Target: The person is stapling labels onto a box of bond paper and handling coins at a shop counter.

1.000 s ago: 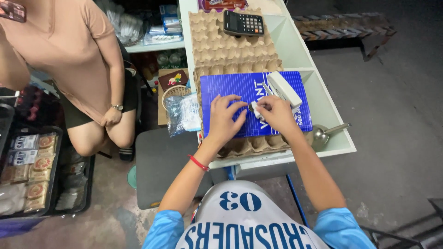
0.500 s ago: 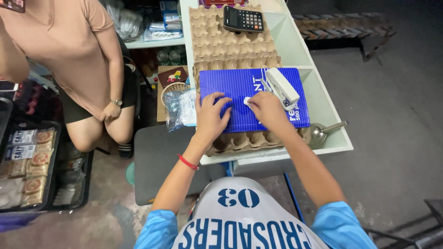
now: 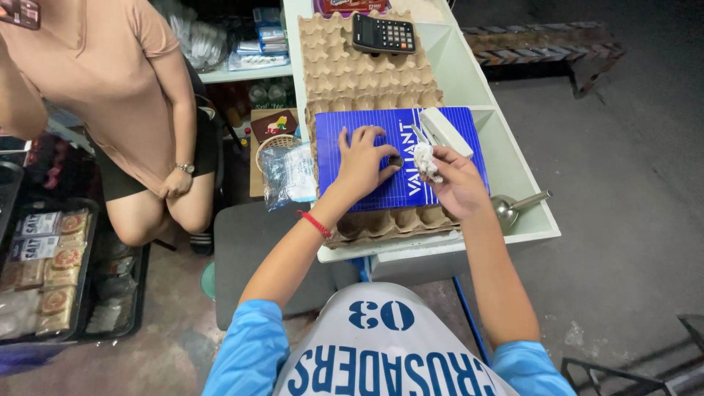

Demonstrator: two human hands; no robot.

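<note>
Two hands on blue notebook, egg-tray counter

L hand [image 3: 361, 163]: fingers spread on blue notebook [image 3: 381, 187], thumb tip by small dark coin [image 3: 394, 160]. R hand [image 3: 456, 182]: closed on crumpled white wad [image 3: 424, 160]. Notebook lies atop egg trays [image 3: 367, 66]; calculator [image 3: 383, 34] well apart, far end.

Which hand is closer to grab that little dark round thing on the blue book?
Left. The left hand has its thumb right beside the dark round thing, while the right hand already holds a crumpled white wad.
</note>
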